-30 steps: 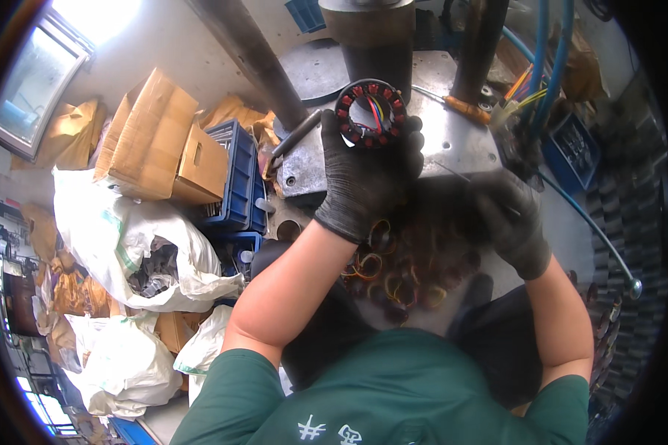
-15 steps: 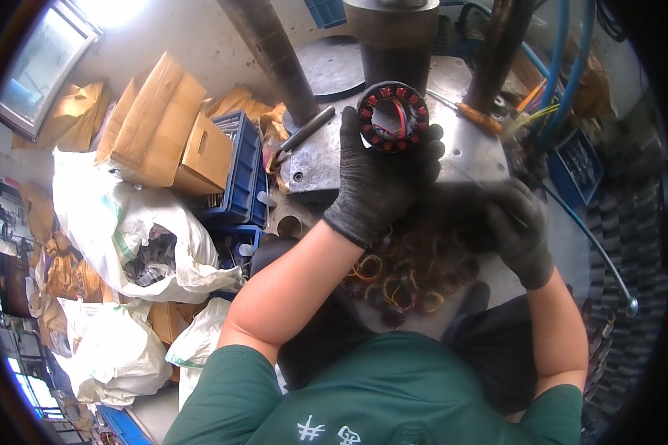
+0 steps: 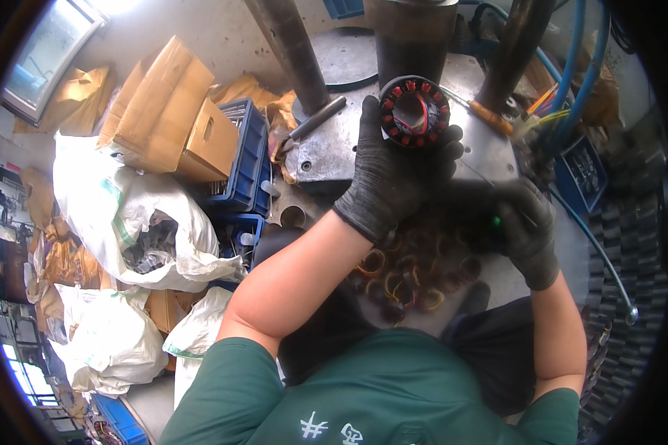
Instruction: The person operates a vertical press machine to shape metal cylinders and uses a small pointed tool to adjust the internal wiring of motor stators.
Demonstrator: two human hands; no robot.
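My left hand (image 3: 390, 172), in a black glove, grips a round black ring-shaped motor stator (image 3: 414, 111) with red-wound poles and coloured wires in its centre. It holds the stator up over the grey metal press table (image 3: 326, 152), just below a thick steel cylinder (image 3: 410, 37). My right hand (image 3: 523, 226), also in a black glove, is closed around a thin tool with a green grip, lower and to the right of the stator. Below both hands lies a heap of several similar wound stators (image 3: 404, 274).
Steel columns (image 3: 286, 44) rise from the press table. Blue hoses (image 3: 583, 67) run at the right. A blue crate (image 3: 241, 159), cardboard boxes (image 3: 163, 111) and white sacks (image 3: 119, 215) crowd the left. An orange-handled tool (image 3: 490, 117) lies on the table.
My left hand has carried the stator up and to the right, closer to the steel cylinder. My right hand stays low at the right, holding its tool.
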